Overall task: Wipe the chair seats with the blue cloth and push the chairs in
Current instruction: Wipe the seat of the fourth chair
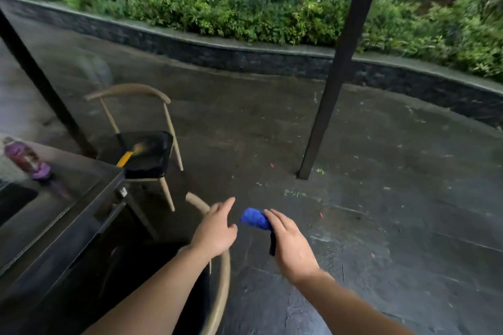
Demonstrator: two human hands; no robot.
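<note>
Right hand (292, 249) bunches the crumpled blue cloth (254, 218) in curled fingers; left hand (215, 228), fingers loose, hovers above the near curved-back wooden chair (221, 275). Grip backrest, spread cloth flat before wiping.

A bright blue cloth (254, 219) stands out against wet, dark grey paving (381, 198). The far chair (141, 139) has a tan frame and glossy black seat, with a yellow object (124, 158) at its left edge. A purple-wrapped bottle (25, 158) sits on the dark table (54, 220), far left. Green shrubs (245, 16) rise behind a charcoal stone wall (245, 60).
</note>
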